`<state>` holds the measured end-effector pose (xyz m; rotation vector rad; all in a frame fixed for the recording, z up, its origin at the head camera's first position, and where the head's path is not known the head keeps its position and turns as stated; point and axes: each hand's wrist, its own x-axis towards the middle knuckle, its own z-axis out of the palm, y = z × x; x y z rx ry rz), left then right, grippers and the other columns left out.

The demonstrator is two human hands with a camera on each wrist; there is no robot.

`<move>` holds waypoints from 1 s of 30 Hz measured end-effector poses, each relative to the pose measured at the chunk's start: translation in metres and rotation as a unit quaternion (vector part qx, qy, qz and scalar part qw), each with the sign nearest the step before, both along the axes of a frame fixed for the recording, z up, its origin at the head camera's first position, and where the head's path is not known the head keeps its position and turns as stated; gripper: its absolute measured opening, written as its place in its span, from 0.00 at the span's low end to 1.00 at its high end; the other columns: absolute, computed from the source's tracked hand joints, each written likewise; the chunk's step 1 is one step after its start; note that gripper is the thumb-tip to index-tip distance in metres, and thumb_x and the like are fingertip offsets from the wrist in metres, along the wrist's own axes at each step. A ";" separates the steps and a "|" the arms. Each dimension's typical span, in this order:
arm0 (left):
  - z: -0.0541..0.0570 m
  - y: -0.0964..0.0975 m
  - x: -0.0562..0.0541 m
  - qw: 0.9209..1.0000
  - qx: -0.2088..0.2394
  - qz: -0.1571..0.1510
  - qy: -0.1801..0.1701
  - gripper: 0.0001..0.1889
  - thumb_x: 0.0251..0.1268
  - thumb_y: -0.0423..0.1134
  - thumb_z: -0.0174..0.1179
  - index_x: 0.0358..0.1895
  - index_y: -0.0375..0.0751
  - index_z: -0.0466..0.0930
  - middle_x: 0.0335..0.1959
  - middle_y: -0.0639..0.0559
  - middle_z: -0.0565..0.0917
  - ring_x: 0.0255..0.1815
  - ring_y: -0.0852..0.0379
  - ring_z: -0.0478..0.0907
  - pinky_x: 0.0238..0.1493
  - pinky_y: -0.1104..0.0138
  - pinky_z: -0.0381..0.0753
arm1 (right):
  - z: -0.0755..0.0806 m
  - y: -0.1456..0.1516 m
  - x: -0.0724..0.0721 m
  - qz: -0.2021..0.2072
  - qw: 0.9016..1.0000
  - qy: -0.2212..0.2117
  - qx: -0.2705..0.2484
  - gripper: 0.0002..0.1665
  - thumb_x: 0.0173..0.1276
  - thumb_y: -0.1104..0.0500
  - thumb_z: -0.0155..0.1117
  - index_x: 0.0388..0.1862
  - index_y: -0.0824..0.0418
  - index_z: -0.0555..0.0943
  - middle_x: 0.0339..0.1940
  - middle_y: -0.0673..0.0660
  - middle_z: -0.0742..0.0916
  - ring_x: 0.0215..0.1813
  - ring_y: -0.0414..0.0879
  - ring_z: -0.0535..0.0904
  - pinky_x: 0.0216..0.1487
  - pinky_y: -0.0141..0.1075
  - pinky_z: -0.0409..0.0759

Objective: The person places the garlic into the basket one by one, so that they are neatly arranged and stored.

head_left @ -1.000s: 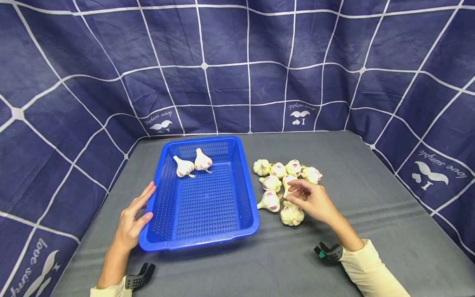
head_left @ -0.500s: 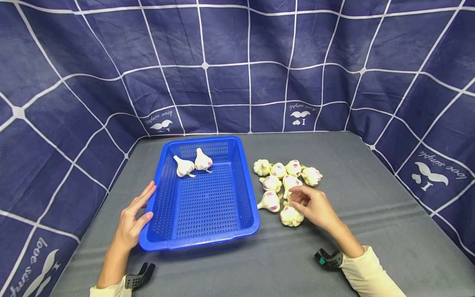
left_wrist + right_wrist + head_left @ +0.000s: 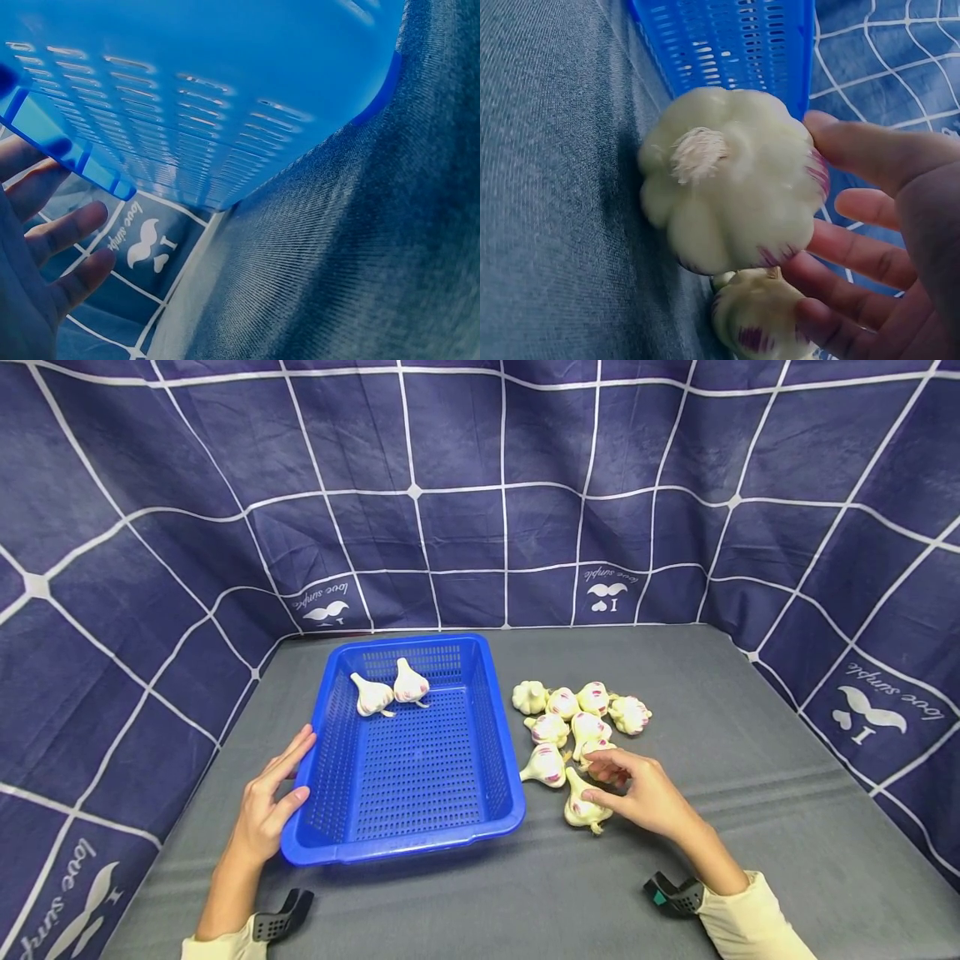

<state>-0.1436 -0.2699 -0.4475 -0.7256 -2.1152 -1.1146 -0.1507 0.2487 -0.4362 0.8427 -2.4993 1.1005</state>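
My left hand (image 3: 262,806) touches the left rim of a blue perforated plastic basket (image 3: 423,839), its fingers extended. In the left wrist view, fingertips (image 3: 86,217) spread just below and behind the basket's rim. Two garlic bulbs (image 3: 373,697) lie inside at the far end. My right hand (image 3: 641,789) is at the nearest garlic bulb (image 3: 581,806) beside the basket. The thumb touches that bulb's right side, and the fingers reach towards another bulb behind it. From the right wrist view, the nearest bulb (image 3: 727,180) shows its root end, with thumb and fingertips along its edge.
Several more garlic bulbs (image 3: 547,731) lie grouped right of the basket, some touching each other. A grey cloth (image 3: 525,893) covers the table. Blue curtains with white grid lines (image 3: 465,527) stand around the back and sides.
My right hand has come nearer and lower. The nearest bulb has turned and shifted slightly towards me, its stem now showing. The left hand and basket have stayed put.
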 end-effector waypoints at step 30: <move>-0.002 -0.001 0.000 1.000 0.000 0.003 -0.006 0.32 0.48 0.26 0.52 0.64 0.28 0.74 0.67 0.33 0.72 0.66 0.64 0.70 0.49 0.74 0.66 | -0.010 0.016 0.011 0.143 0.975 -0.170 -0.031 0.29 0.60 0.64 0.74 0.59 0.72 0.77 0.45 0.59 0.87 0.45 0.39 0.82 0.38 0.35 0.81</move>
